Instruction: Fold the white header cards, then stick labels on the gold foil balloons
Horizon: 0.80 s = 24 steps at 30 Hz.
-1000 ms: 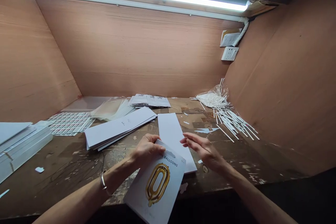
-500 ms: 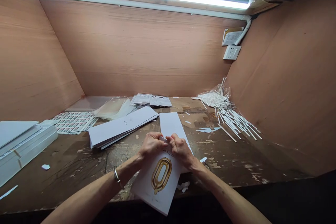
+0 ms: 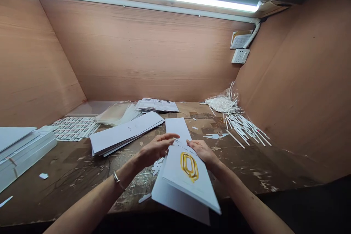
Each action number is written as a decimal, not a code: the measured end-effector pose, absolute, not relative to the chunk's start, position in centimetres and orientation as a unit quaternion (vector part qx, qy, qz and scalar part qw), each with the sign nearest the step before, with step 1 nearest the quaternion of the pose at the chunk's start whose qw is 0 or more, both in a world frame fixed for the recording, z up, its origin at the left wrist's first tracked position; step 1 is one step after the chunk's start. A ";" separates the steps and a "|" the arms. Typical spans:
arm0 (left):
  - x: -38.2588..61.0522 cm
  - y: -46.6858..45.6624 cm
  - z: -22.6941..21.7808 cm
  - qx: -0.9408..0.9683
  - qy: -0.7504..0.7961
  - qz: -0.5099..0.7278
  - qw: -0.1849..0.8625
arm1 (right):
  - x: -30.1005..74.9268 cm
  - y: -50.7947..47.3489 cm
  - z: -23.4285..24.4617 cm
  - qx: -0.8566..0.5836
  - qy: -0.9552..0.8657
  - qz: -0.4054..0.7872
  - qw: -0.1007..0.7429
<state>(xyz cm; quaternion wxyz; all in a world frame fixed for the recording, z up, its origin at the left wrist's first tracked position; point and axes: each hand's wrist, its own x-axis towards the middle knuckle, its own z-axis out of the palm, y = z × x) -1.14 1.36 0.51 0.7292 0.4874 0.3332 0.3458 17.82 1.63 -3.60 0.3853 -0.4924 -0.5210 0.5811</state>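
Note:
My right hand [image 3: 204,151] grips the upper right edge of a stack of white printed cards [image 3: 189,182]. The top card carries the words "FOIL BALLOONS" and a picture of a gold 0-shaped balloon. A lower layer of the stack fans out to the left and hangs over the table's front edge. Close by the upper left corner of the stack, my left hand [image 3: 157,148] has its fingers stretched out and holds nothing I can see. Beyond the hands lies a white card strip [image 3: 177,126], partly covered by them.
White card strips [image 3: 126,131] are piled left of centre. Behind them lie clear plastic sleeves [image 3: 117,113] and printed sheets [image 3: 157,105]. Sticker sheets [image 3: 76,128] and a plastic box of cards [image 3: 35,153] stand left. White sticks [image 3: 244,126] spread at right. Paper scraps [image 3: 157,166] dot the table.
My left hand has let go of the stack's top edge and moved slightly left, its fingers spreading. The stack has turned and swung right in my right hand, its layers fanning apart.

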 end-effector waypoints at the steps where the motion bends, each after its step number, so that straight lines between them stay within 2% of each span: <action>1: -1.6 1.3 0.8 0.505 0.313 0.321 0.738 | 18.1 1.6 -3.4 -0.483 -0.509 0.608 0.372; 5: -2.9 1.2 0.6 0.583 0.270 0.273 0.716 | 18.7 1.6 -3.3 -0.488 -0.477 0.652 0.331; 12: -2.7 0.5 0.8 0.758 0.191 0.202 0.590 | 19.1 1.9 -4.3 -0.554 -0.523 0.581 0.286; 17: -1.9 -0.7 1.1 0.801 0.229 0.256 0.491 | 19.7 1.7 -4.3 -0.574 -0.565 0.539 0.248; 24: -0.7 -0.5 0.4 0.803 0.287 0.259 0.454 | 20.4 1.6 -4.2 -0.581 -0.600 0.503 0.222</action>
